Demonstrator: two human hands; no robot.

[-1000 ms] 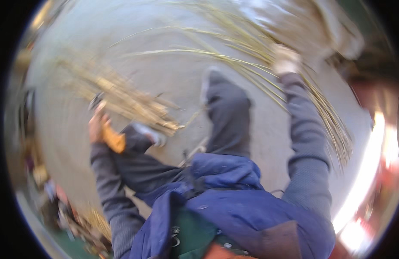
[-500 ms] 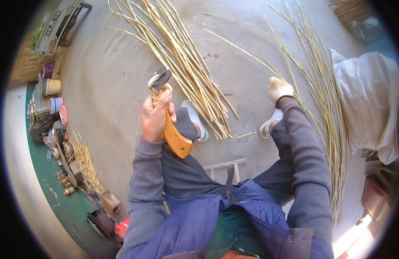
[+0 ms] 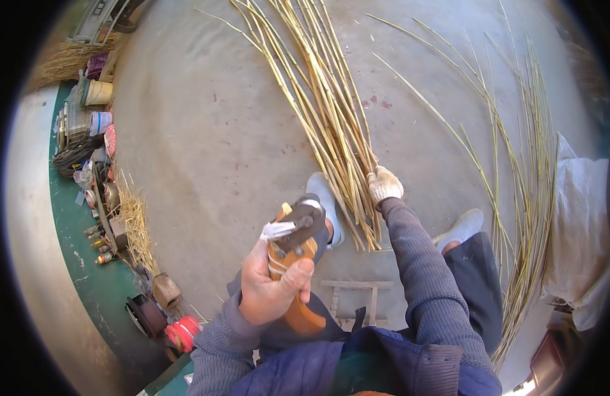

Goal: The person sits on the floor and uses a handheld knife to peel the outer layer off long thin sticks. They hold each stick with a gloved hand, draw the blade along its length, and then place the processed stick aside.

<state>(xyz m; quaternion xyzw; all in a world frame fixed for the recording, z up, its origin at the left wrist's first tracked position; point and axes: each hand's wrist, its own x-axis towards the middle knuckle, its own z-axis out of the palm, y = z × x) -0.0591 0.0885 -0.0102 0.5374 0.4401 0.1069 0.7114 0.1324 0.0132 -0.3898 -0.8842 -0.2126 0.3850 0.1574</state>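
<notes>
My left hand [image 3: 271, 284] is bare and grips an orange-handled cutting tool [image 3: 293, 254] with a dark metal head, held up over my left knee. My right hand [image 3: 384, 183] wears a white work glove and reaches down to the near ends of a long bundle of yellow reed stalks [image 3: 325, 112] lying on the grey concrete floor. The glove rests on the stalk ends; whether its fingers close around any stalk is unclear. My two grey shoes [image 3: 325, 204] stand either side of that hand.
A second spread of reed stalks [image 3: 523, 165] curves along the right, beside a white sack [image 3: 585, 224]. Tools, cans, coils and straw [image 3: 103, 165] crowd the green strip at the left. A small wooden stool [image 3: 354, 297] sits under me.
The view has swung steady onto the floor. My right hand moved left onto the near ends of the central stalk bundle. My left hand dropped lower with the tool.
</notes>
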